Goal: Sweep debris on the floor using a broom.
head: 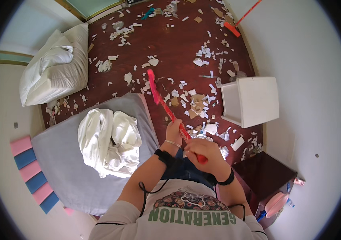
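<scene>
Both my hands grip a red broom handle [168,111] that slants across the view. My left hand [175,132] is wrapped around the handle partway down, and my right hand [207,154] closes over its upper end, with the red tip poking out. At the far end, the pink bristle head [153,87] is slightly blurred near the foot corner of the bed; whether it touches the floor I cannot tell. Torn white paper scraps [184,97] lie just right of the bristles. Beyond them is a pile of brown cardboard pieces [198,105] mixed with paper.
A bed with a grey sheet [65,150] and a bunched white quilt [109,144] is on the left. On the right stand a white cabinet [260,102] and a dark wooden cabinet [264,171]. A red long-handled dustpan [232,29] leans by the wall. Scraps litter the dark red floor [173,43].
</scene>
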Demonstrator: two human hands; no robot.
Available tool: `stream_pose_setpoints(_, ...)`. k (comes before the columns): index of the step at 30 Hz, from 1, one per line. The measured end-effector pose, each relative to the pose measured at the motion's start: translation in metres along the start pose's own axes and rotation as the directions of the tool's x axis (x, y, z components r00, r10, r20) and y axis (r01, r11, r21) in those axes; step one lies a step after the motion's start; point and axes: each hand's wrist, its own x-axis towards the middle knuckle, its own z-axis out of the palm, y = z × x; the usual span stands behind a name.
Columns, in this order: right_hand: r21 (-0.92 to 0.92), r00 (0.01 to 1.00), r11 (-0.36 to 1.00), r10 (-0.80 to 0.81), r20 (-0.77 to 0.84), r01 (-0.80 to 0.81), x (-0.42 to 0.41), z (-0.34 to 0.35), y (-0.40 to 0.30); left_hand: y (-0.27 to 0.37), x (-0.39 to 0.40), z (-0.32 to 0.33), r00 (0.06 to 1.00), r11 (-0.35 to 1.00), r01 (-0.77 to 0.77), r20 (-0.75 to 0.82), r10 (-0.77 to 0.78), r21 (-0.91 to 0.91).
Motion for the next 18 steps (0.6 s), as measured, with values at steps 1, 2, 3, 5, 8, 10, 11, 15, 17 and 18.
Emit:
stream_pose_setpoints(1,0.001,0.999,1.0,-0.001,0.042,0.001,-0.008,-0.006,-0.006,-0.008,-0.007,0.001,0.999,0.998,-0.052,0.004,0.052,-0.04)
stream_pose_setpoints(2,0.003,0.997,1.0,-0.002,0.082,0.002,-0.016,-0.01,-0.012,-0.014,-0.014,0.002,0.995,0.992,-0.104,0.005,0.105,-0.078)
stream_pose_setpoints(3,0.006,0.997,1.0,0.003,0.071,-0.004,-0.023,-0.012,-0.016,-0.018,-0.026,0.002,0.995,0.993,-0.099,0.006,0.1,-0.067)
stream_pose_setpoints(5,0.047,0.994,0.994,0.091,0.055,-0.094,-0.037,-0.019,-0.023,-0.022,-0.044,0.002,0.999,0.998,-0.045,0.003,0.046,-0.045)
stream_pose_setpoints(8,0.143,0.98,0.97,0.2,-0.015,-0.196,-0.043,-0.003,-0.005,-0.026,-0.03,-0.004,0.995,0.999,0.045,-0.085,-0.047,-0.029)
stream_pose_setpoints(10,0.249,0.955,0.938,0.275,-0.112,-0.241,-0.055,0.011,0.01,-0.03,-0.01,-0.014,0.998,0.998,0.039,-0.047,-0.036,0.045)
stream_pose_setpoints(11,0.253,0.948,0.937,0.284,-0.146,-0.242,-0.063,0.009,0.01,-0.034,-0.002,-0.015,0.998,0.996,0.048,-0.035,-0.046,0.077)
stream_pose_setpoints(15,0.122,0.941,0.971,0.23,-0.248,-0.205,-0.117,-0.005,-0.004,-0.058,-0.017,0.021,0.994,0.941,0.112,-0.036,-0.106,0.319)
stream_pose_setpoints(17,0.065,0.94,0.981,0.191,-0.282,-0.18,-0.15,-0.016,-0.017,-0.084,-0.023,0.014,0.986,0.942,0.07,0.123,-0.116,0.329)
stream_pose_setpoints(18,0.041,0.928,0.983,0.182,-0.325,-0.179,-0.172,-0.022,-0.024,-0.099,-0.035,0.014,0.945,0.933,0.097,0.261,-0.196,0.348)
